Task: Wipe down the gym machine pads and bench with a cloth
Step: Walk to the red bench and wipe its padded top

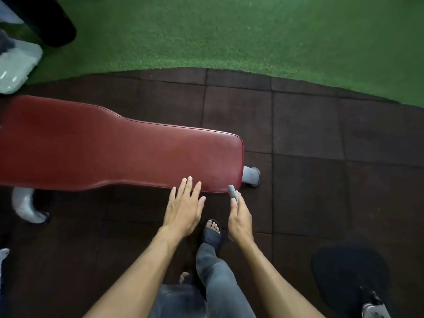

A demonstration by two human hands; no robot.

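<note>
Head view: long red vinyl padded bench, glossy, spans left; left hand spread, released at its near edge; right hand pinches small grey rolled cloth by its corner; dark rubber floor tiles open rightward.

Bench: 1 long pad of dark red vinyl with piped edges, lying flat and level, wider at the left and narrowing to a rounded right end. Cloth: 1 small grey folded piece, its tip at the bench's near right corner.
</note>
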